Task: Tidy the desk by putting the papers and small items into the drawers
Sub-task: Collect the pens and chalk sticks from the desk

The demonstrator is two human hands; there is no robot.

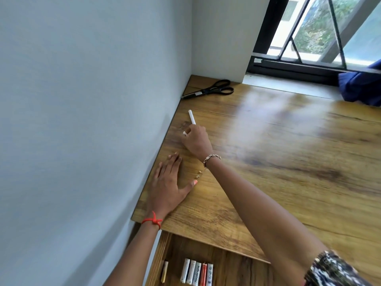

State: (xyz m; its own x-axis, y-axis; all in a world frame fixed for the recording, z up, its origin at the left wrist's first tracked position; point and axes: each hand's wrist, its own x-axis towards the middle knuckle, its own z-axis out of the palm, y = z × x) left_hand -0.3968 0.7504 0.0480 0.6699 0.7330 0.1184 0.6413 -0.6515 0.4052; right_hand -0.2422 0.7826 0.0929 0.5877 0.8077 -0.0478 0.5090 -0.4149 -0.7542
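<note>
My right hand [196, 141] reaches across the wooden desk [278, 151] and pinches a small white item at its fingertips; what the item is I cannot tell. A white stick [191, 117] lies just beyond that hand, touching or very near it. My left hand [168, 185] rests flat on the desk near the wall, fingers straight. Black scissors [212, 90] lie in the far corner of the desk. Below the desk's front edge an open drawer [231, 265] holds several batteries [196, 273] laid side by side.
A grey wall [82, 120] runs along the desk's left edge. A window [321, 27] with a dark frame stands at the back right. Blue cloth [362, 87] sits at the far right edge. Tiny gold beads [197, 174] lie between my hands.
</note>
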